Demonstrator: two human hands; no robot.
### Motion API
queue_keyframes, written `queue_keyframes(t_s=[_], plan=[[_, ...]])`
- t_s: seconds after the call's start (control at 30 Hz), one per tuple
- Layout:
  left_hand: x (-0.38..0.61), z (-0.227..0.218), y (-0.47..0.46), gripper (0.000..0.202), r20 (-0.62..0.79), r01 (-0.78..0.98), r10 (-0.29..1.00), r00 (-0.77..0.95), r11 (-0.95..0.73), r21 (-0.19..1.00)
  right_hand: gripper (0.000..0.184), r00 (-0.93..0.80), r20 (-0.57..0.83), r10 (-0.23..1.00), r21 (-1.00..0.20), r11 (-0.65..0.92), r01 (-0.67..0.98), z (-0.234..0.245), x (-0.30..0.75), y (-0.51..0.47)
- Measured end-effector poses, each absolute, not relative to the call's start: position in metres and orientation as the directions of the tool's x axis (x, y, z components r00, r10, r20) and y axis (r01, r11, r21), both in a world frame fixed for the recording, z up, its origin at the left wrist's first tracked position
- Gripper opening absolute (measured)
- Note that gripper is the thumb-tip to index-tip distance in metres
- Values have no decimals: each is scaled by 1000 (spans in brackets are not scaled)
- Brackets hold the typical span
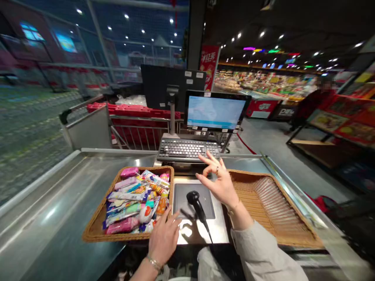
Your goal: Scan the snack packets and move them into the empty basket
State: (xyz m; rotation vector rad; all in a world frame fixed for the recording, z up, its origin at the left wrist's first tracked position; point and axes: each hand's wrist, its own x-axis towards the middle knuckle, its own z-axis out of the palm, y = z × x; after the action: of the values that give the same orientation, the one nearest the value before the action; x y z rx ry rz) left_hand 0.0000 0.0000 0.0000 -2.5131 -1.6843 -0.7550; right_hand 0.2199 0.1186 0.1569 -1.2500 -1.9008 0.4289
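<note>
My right hand (219, 181) hovers in front of the keyboard (187, 150), fingers apart and holding nothing. Below it a black handheld barcode scanner (199, 208) rests on the grey scale plate (178, 195), its cable running toward me. My left hand (164, 238) is at the near right corner of a wicker basket (96, 230), fingers extended and nothing in them; whether it touches the rim I cannot tell. That basket is heaped with small packaged sweets (129, 199) in bright wrappers. To the right lies a second wicker basket (281, 210) with nothing visible inside.
A lit monitor (216, 111) and the back of a dark screen (158, 88) stand behind the keyboard. Beyond is a metal trolley (134, 130) with red parts. The metal counter (58, 203) extends left. A person (312, 101) stands at the far right, near a display rack (336, 117).
</note>
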Motion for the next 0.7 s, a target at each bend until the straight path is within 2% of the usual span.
queue_keyframes(t_s=[0.07, 0.2, 0.3, 0.37, 0.5, 0.6, 0.7], plan=[[-1, 3, -2, 32, 401, 864, 863, 307, -429, 265, 34, -154, 341, 927, -688, 358, 631, 114, 205, 112], [-7, 17, -5, 34, 424, 822, 855, 300, -457, 341, 47, -161, 258, 953, -697, 299, 652, 50, 175, 94], [-22, 38, -2, 34, 454, 801, 854, 255, -449, 395, 36, -166, 260, 951, -672, 302, 676, 30, 152, 82], [-41, 54, 7, 33, 478, 818, 851, 218, -427, 386, 30, -182, 278, 943, -643, 323, 694, 26, 138, 78], [-95, 80, 47, 36, 513, 915, 839, 182, -335, 223, 24, -232, 316, 920, -557, 378, 740, 27, 107, 86], [-129, 86, 82, 39, 446, 964, 872, 203, -258, 67, 33, -283, 341, 897, -480, 425, 768, 30, 82, 99], [-141, 81, 107, 41, 334, 960, 902, 274, -277, -39, 37, -308, 352, 884, -413, 442, 797, 32, 61, 109]])
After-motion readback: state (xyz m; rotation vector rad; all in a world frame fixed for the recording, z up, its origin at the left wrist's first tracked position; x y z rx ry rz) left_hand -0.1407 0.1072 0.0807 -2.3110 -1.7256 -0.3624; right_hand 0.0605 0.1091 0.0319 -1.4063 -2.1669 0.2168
